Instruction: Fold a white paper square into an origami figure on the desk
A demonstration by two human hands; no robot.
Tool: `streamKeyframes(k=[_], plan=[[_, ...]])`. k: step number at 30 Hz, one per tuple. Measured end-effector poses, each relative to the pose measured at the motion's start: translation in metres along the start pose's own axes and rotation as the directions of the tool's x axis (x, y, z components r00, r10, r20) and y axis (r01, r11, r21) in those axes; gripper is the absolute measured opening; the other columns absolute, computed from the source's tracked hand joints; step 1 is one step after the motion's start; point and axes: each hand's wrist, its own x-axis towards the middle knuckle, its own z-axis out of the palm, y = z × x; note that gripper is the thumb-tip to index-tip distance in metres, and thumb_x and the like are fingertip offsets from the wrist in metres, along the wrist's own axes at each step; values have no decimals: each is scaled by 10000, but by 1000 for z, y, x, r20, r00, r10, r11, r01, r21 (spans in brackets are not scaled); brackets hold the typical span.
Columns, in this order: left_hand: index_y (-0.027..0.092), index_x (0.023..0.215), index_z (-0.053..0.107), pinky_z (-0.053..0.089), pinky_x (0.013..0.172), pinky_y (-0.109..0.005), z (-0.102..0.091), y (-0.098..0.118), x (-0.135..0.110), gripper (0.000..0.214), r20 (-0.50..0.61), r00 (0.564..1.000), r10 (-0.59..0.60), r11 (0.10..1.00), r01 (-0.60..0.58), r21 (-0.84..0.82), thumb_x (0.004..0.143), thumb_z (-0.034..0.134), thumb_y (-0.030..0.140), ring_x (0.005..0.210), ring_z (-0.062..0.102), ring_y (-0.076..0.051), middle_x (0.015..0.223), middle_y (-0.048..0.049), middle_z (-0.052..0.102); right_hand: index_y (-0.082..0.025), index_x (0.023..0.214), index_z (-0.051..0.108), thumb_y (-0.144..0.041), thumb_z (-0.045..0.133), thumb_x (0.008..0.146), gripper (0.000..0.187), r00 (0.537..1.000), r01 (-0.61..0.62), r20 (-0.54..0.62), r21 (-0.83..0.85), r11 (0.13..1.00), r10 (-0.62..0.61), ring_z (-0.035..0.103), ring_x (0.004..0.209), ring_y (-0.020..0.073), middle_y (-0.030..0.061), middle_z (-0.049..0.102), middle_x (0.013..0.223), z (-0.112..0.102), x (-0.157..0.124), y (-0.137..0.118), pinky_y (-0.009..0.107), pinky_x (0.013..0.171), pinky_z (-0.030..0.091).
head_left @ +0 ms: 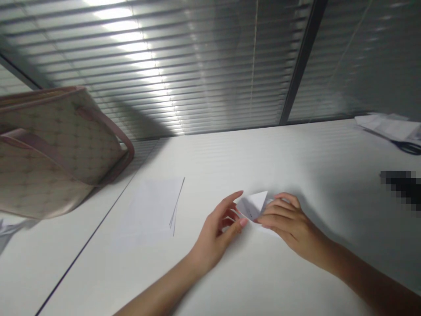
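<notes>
The folded paper point(251, 205) is on the near half of the worktop point(223, 162), a little right of the middle of the view, between the two hands. It is white, with one pointed flap standing up toward the far side and a few small dark marks on its inner face. Part of it shows below the right hand point(286, 218), close to the worktop.

The hands are apart from each other, one at each side of the paper. The right hand is clamped on its right part, the fingers bent over it and hiding much of that side. The left hand point(215, 235) curves round the left end, its thumb at the near edge and its index finger raised toward the far side; whether it grips or only steadies the paper, I cannot tell.

To the left, well apart from the hands, a few white sheets point(148, 204) lie flat in a loose stack, their right edges slightly fanned. Beyond them, a beige bag point(59, 153) with pink handles stands across a dark seam point(95, 235) in the worktop. At the far right, scissors point(406, 147) lie beside a pile of white scraps point(390, 126). Nearer is a dark patch point(401, 184), too blurred to name. Blinds point(210, 74) rise behind the worktop.
</notes>
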Motion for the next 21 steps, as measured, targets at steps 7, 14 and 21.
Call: streamKeyframes(k=[7,14,21], plan=[[214,989,582,483,824,-287,-5,7,1,150,42,999,-3,1000,2,32,869,638,282,905,633,-170,931,-17,644,-240,906,634,-245,532,939,107,988,-153,18,52,987,152,613,790,157,-13,678,782,-2,0,2,360,863,380],[185,850,557,471,652,-218,4,10,0,185,-72,994,-82,995,78,-57,789,714,261,727,604,-124,805,2,626,-231,731,620,-260,564,909,189,963,-268,-5,60,961,269,568,675,146,-33,605,630,-6,6,-12,330,720,397],[174,876,570,398,560,-184,13,12,-4,214,-159,979,-127,980,99,-171,764,728,265,594,523,-84,659,34,586,-237,698,594,-172,616,849,166,963,-249,-117,-32,968,244,557,658,145,-56,635,606,-2,7,-28,365,777,348]])
